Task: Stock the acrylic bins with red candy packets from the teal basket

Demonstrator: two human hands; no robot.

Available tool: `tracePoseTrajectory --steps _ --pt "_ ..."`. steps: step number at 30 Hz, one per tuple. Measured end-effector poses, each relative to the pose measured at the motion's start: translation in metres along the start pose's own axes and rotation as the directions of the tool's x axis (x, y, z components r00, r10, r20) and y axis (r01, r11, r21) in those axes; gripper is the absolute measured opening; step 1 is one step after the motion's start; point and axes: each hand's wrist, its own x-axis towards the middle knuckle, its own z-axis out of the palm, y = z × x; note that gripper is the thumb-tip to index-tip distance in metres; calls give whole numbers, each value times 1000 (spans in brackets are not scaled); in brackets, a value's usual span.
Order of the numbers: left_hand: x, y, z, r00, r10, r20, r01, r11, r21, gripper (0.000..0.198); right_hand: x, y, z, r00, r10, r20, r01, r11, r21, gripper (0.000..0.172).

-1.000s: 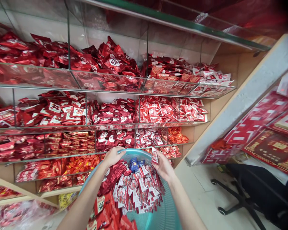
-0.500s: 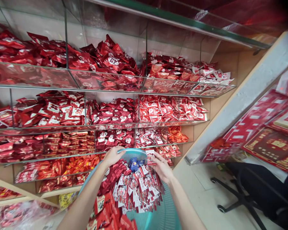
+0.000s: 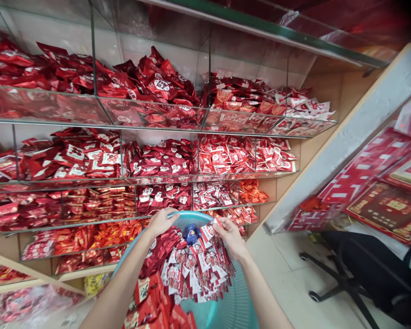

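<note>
My left hand (image 3: 161,221) grips the far rim of a teal plastic basket (image 3: 233,310) that I hold in front of the shelves. The basket is heaped with red and white candy packets (image 3: 195,269), with a single blue one (image 3: 192,234) near the top. My right hand (image 3: 230,235) rests on the pile, fingers pinched on a small red and white packet (image 3: 215,222) at the basket's far edge.
Glass shelves (image 3: 150,123) with dividers hold piles of red candy packets in several rows. A wooden frame (image 3: 342,141) borders them at the right. Red boxes (image 3: 390,205) lean beyond it. A black office chair (image 3: 356,274) stands on the pale floor at lower right.
My right hand has lowered the small packet from above the basket rim down onto the pile. The left hand has kept its hold on the rim.
</note>
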Motion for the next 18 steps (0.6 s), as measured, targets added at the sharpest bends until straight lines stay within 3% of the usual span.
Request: tracePoseTrajectory --steps 11,18 --pt "1 0 0 1000 -7 10 7 1000 -6 37 -5 -3 1 1000 18 -10 -19 994 -108 37" --pt "0 -1 1 1000 -22 7 22 1000 -13 37 -6 5 -9 999 -41 15 43 979 -199 34"
